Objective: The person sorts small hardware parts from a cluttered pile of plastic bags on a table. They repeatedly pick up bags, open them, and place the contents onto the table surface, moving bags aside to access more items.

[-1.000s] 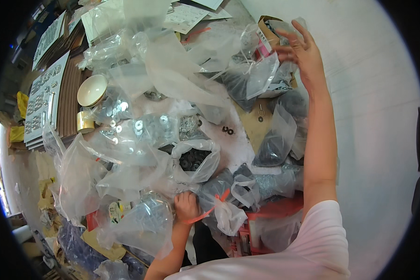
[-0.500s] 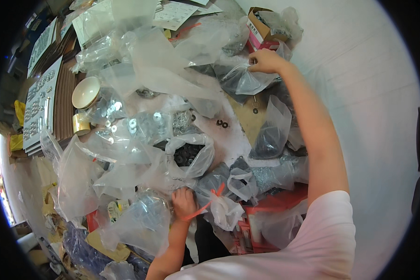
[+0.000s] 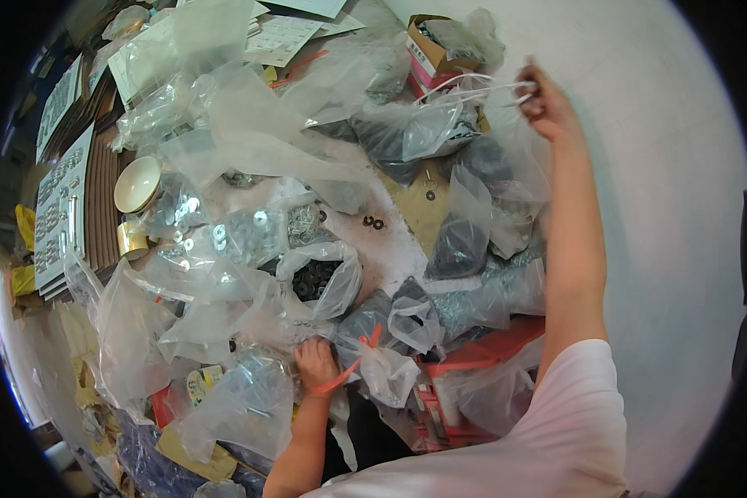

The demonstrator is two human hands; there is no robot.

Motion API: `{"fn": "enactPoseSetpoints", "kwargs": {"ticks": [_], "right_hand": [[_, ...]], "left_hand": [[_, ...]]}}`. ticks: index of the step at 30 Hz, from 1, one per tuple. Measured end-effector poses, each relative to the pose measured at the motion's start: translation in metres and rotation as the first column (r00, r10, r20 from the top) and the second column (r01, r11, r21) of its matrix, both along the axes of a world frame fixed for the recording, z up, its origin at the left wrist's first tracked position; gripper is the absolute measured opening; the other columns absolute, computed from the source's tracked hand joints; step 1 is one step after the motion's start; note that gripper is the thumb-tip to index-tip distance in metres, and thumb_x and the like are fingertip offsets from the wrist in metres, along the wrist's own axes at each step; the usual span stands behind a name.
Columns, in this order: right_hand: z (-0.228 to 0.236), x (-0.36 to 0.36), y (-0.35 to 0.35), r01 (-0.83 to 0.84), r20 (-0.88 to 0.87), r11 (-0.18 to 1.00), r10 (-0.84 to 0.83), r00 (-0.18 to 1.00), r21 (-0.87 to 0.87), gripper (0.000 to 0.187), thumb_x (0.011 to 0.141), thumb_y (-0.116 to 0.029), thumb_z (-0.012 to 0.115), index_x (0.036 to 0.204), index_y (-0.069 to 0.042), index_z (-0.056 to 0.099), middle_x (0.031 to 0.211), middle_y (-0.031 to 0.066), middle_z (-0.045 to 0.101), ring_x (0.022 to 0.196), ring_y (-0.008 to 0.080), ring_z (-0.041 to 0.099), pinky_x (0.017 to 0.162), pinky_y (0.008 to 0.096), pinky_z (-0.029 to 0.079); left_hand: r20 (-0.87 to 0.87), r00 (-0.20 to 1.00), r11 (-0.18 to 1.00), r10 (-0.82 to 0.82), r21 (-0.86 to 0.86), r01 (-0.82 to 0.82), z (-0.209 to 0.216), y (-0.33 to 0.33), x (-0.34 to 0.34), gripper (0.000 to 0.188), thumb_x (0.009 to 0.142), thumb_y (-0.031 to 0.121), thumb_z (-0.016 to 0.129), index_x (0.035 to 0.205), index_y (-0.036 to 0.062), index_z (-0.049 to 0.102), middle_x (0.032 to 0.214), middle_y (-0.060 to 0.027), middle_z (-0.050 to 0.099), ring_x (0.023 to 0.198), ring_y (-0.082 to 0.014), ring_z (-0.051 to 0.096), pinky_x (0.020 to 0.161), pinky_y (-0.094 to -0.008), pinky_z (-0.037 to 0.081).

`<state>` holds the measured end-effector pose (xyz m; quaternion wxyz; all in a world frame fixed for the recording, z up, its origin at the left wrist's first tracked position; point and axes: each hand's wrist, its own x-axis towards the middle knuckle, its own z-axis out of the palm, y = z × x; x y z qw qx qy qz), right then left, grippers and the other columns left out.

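Note:
My right hand (image 3: 544, 104) is raised at the upper right, closed on thin white strands (image 3: 480, 80). They stretch left toward a clear plastic bag (image 3: 436, 129) with dark contents; whether they are cord or the bag's own edge I cannot tell. At the front edge of the table my left hand (image 3: 317, 363) lies palm down, fingers extended and holding nothing I can see. Just beyond it stands an opened plastic bag (image 3: 315, 280) of dark washers. A bag tied with red string (image 3: 373, 336) is right beside it.
Several washers (image 3: 373, 222) lie loose mid-table. A bowl (image 3: 138, 184) and a yellow can (image 3: 132, 241) stand left, by stacked boards (image 3: 62, 207) with small metal parts. A small carton (image 3: 440, 46) is at the back, against the white wall (image 3: 656, 207). Red crates (image 3: 473, 365) stand in front.
My right hand has moved right and up from the dark-filled bag, drawing white strands out taut. My left hand has stayed on the table edge. The whole view has shifted slightly.

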<state>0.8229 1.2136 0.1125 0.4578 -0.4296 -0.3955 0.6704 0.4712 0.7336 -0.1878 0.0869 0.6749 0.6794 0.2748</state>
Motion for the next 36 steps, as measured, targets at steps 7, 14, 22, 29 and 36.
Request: {"fn": "enactPoseSetpoints", "kwargs": {"ticks": [7, 14, 22, 29, 36], "right_hand": [[0.027, -0.006, -0.043, 0.334, -0.06, 0.929, -0.328, 0.943, 0.163, 0.032, 0.107, -0.032, 0.064, 0.103, -0.001, 0.067, 0.07, -0.0059, 0.043, 0.057, 0.006, 0.036, 0.048, 0.0209, 0.028], [0.106, -0.149, -0.203, -0.104, -0.236, 0.923, 0.202, 0.951, 0.372, 0.023, 0.105, -0.024, 0.06, 0.094, -0.006, 0.071, 0.08, 0.0012, 0.059, 0.068, 0.0145, 0.053, 0.063, 0.0294, 0.043], [0.069, -0.308, -0.467, -0.927, -0.009, 0.136, 0.99, 0.142, 0.35, 0.027, 0.102, -0.027, 0.06, 0.098, -0.004, 0.073, 0.09, 0.0101, 0.073, 0.08, 0.0258, 0.07, 0.077, 0.0386, 0.055], [0.054, -0.25, -0.418, -0.705, 0.441, 0.486, 0.555, 0.706, 0.517, 0.039, 0.094, -0.024, 0.066, 0.127, -0.003, 0.066, 0.124, 0.0213, 0.067, 0.114, 0.0353, 0.067, 0.098, 0.0444, 0.053], [-0.075, -0.059, -0.152, -0.328, 0.957, 0.907, -0.289, -0.026, 0.264, 0.032, 0.093, -0.024, 0.07, 0.115, 0.0, 0.073, 0.118, 0.0208, 0.073, 0.108, 0.0407, 0.071, 0.091, 0.051, 0.057]], "left_hand": [[0.0, 1.0, 1.0, 0.01, 0.001, -0.01, 0.006, 0.0, 0.004, 0.018, 0.084, 0.016, 0.065, 0.095, 0.0035, 0.059, 0.095, -0.0165, 0.061, 0.09, -0.0373, 0.06, 0.083, -0.0498, 0.042], [0.15, 0.986, 0.997, 0.071, 0.033, -0.076, 0.013, -0.005, 0.006, 0.026, 0.081, 0.007, 0.069, 0.103, 0.0012, 0.056, 0.099, -0.0176, 0.06, 0.094, -0.0412, 0.058, 0.092, -0.0517, 0.043], [0.985, 0.149, 0.91, 0.082, -0.013, -0.415, 0.221, -0.038, 0.012, 0.079, 0.092, 0.013, 0.069, 0.157, 0.0148, 0.024, 0.145, -0.0207, 0.054, 0.118, -0.038, 0.066, 0.079, -0.0429, 0.064], [0.013, 0.748, 0.714, 0.664, 0.286, -0.639, 0.273, -0.223, -0.288, 0.036, 0.108, 0.028, 0.056, 0.124, -0.0013, 0.07, 0.116, -0.013, 0.071, 0.106, -0.0272, 0.068, 0.101, -0.0405, 0.053], [0.179, -0.238, -0.177, 0.955, -0.302, -0.937, 0.269, -0.532, -0.376, 0.034, 0.105, 0.022, 0.06, 0.13, -0.0004, 0.063, 0.117, -0.0166, 0.071, 0.103, -0.0309, 0.07, 0.092, -0.0397, 0.057]]}}
